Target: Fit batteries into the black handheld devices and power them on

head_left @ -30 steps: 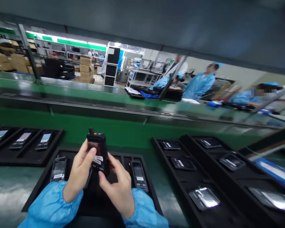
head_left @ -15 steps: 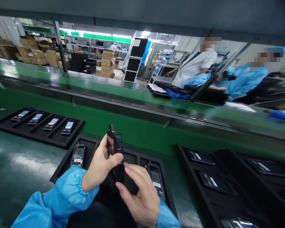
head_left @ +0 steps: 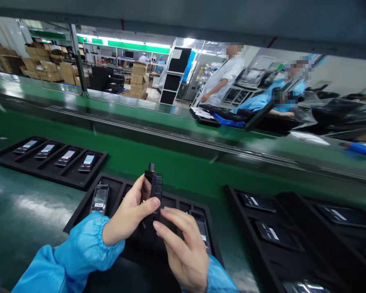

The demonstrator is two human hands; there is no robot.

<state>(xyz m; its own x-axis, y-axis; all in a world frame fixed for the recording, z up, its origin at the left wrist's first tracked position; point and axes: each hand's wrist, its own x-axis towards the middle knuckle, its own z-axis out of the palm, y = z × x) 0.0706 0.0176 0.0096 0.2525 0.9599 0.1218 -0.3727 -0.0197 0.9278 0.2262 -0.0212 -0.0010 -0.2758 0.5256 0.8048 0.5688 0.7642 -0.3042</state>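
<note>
In the head view, a black handset (head_left: 156,185) is held roughly upright by the left hand (head_left: 131,211), with the thumb laid across its side edge and the fingers wrapped around the screen side. The edge is turned toward the camera, and the stub antenna (head_left: 151,167) is pointed up, above the left hand's fingers. The right hand (head_left: 187,244) is placed at the lower end of the handset, with a narrow gap between thumb and fingers; whether any grip is taken there cannot be told.

Below and around both hands, a black tray (head_left: 81,209) is seen on the green table (head_left: 33,207). A handset in it (head_left: 100,199) is lying just left of the left hand, and another (head_left: 201,224) is partly hidden behind the right hand. Farther left of the left hand, four handsets are laid in a slotted tray (head_left: 79,184); right of the right hand, more are carried by another tray (head_left: 242,219).

The held handset is judged to be stiff, compact and moderately heavy, with a ridged side by which slipping should be limited. It is best taken by the two long edges of the body; pressure on the screen, likely smooth and easily scratched, and pulling on the antenna are best avoided.
</note>
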